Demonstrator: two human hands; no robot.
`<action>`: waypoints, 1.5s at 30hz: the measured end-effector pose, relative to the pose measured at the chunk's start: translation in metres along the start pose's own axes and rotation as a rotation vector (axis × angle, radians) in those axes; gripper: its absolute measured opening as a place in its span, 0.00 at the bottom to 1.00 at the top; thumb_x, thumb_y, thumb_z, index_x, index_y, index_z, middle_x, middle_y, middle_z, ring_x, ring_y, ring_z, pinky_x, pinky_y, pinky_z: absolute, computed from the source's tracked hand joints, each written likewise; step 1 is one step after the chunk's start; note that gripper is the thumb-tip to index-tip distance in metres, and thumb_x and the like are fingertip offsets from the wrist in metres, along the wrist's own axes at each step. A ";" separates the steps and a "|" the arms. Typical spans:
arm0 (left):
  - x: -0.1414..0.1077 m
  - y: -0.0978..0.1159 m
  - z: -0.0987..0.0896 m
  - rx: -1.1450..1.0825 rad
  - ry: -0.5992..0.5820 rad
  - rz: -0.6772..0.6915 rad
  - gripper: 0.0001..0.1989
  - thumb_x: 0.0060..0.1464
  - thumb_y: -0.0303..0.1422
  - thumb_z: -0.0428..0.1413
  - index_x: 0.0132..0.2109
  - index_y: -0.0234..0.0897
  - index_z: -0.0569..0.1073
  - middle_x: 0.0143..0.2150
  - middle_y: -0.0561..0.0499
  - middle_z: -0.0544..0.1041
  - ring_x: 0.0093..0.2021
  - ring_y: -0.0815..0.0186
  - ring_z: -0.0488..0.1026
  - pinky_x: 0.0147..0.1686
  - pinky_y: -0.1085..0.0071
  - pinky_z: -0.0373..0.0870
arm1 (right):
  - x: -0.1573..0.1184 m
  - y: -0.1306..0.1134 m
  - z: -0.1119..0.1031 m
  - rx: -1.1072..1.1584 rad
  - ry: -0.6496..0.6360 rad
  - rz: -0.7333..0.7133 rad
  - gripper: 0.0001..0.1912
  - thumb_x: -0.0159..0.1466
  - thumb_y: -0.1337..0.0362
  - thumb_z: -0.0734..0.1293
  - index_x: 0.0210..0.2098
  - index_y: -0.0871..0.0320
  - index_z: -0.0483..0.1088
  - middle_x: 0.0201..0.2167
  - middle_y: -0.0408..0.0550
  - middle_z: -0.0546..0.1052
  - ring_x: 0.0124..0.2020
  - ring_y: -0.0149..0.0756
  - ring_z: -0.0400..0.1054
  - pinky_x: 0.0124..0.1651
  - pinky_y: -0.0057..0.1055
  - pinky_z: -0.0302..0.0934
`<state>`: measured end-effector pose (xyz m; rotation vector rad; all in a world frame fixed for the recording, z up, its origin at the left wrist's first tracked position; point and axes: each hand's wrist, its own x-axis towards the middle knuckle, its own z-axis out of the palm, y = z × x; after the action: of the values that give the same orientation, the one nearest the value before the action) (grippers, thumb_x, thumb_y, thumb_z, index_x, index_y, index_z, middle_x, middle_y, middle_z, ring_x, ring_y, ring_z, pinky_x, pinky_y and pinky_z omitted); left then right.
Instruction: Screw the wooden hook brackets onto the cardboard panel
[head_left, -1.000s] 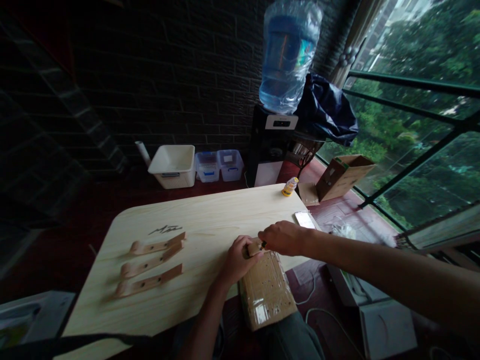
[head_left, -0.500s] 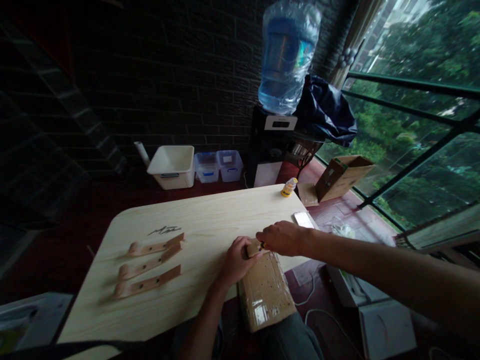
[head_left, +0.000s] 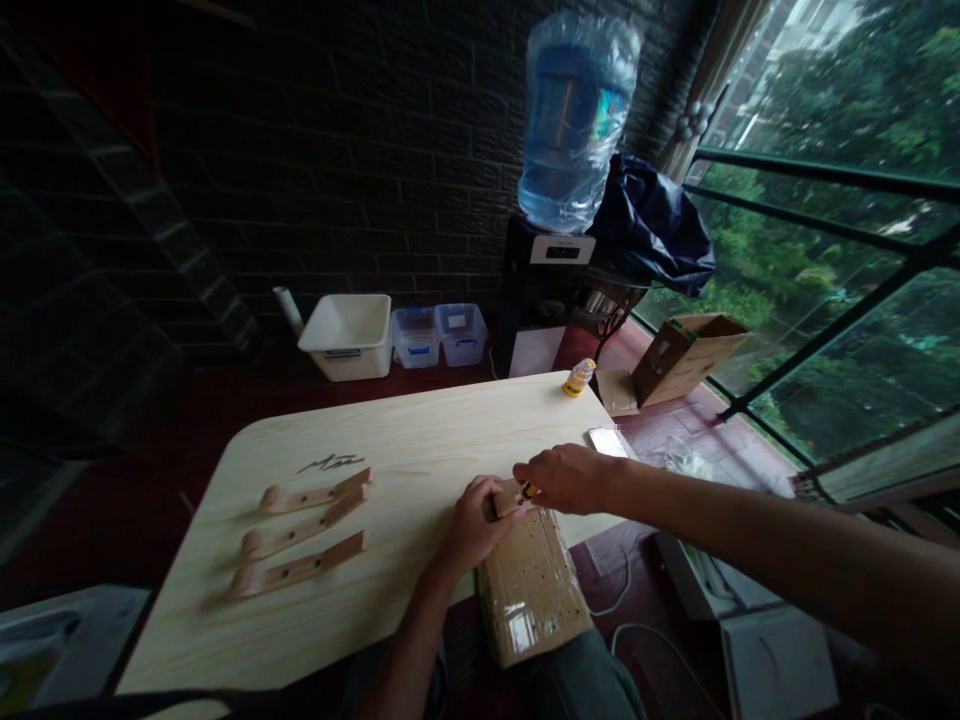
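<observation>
My left hand [head_left: 476, 525] is closed on a tan leather-like strip [head_left: 508, 498], pressed on the far end of a taped cardboard box [head_left: 534, 590]. The box rests on my lap against the table edge. In my right hand [head_left: 564, 478] is a small tool with a yellow and black handle [head_left: 529, 490]; its tip is at the strip and too small to make out. Over on the left of the table lie three similar tan strips [head_left: 304, 567], each with dark round spots and a bent end. Behind them are several thin dark pieces [head_left: 330, 462].
The pale wooden table [head_left: 405, 440] carries a yellow-capped bottle [head_left: 579, 378] and a phone-like white object [head_left: 606, 441] on its right. Beyond it stand a cream basket [head_left: 349, 340], clear bins [head_left: 460, 335] and a water dispenser [head_left: 559, 250]. A cable [head_left: 660, 655] lies on the floor at right.
The view has shifted very slightly. My right hand has turned a little at the strip, and more of the tool's yellow handle shows. My left hand keeps its hold.
</observation>
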<state>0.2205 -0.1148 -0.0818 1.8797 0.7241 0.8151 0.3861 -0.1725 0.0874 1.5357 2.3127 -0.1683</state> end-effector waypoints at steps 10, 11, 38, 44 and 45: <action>0.001 -0.006 0.002 0.004 -0.004 -0.003 0.12 0.49 0.35 0.65 0.40 0.41 0.73 0.47 0.47 0.76 0.50 0.57 0.74 0.51 0.60 0.71 | 0.004 -0.001 0.002 0.063 -0.007 0.044 0.14 0.70 0.59 0.62 0.50 0.62 0.69 0.41 0.58 0.81 0.42 0.48 0.78 0.38 0.34 0.67; 0.001 -0.006 0.002 0.007 -0.007 -0.006 0.12 0.50 0.35 0.65 0.40 0.41 0.73 0.47 0.47 0.76 0.50 0.57 0.74 0.51 0.60 0.71 | 0.003 -0.002 0.002 0.076 -0.009 0.064 0.15 0.70 0.59 0.62 0.50 0.63 0.69 0.41 0.59 0.81 0.42 0.48 0.78 0.38 0.33 0.67; -0.003 0.002 -0.002 0.044 0.025 0.047 0.11 0.49 0.33 0.65 0.41 0.42 0.74 0.48 0.48 0.75 0.50 0.57 0.73 0.52 0.60 0.70 | -0.011 0.003 -0.007 0.153 0.048 0.112 0.13 0.69 0.58 0.61 0.49 0.57 0.72 0.39 0.54 0.82 0.40 0.46 0.78 0.37 0.31 0.63; -0.004 0.005 -0.003 -0.027 -0.001 0.004 0.14 0.47 0.31 0.66 0.42 0.42 0.75 0.46 0.49 0.74 0.48 0.58 0.73 0.50 0.61 0.71 | -0.040 0.019 -0.013 0.341 0.219 0.276 0.17 0.69 0.53 0.63 0.52 0.54 0.72 0.34 0.50 0.82 0.36 0.41 0.77 0.36 0.30 0.61; -0.004 0.005 -0.003 -0.027 -0.002 0.000 0.13 0.47 0.31 0.66 0.41 0.42 0.75 0.46 0.49 0.74 0.48 0.58 0.73 0.50 0.61 0.71 | -0.045 0.022 -0.009 0.398 0.259 0.300 0.17 0.69 0.53 0.63 0.52 0.54 0.72 0.35 0.49 0.82 0.35 0.40 0.77 0.37 0.30 0.61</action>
<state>0.2168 -0.1185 -0.0769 1.8560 0.7078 0.8190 0.4199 -0.2000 0.1140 2.1971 2.2960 -0.3902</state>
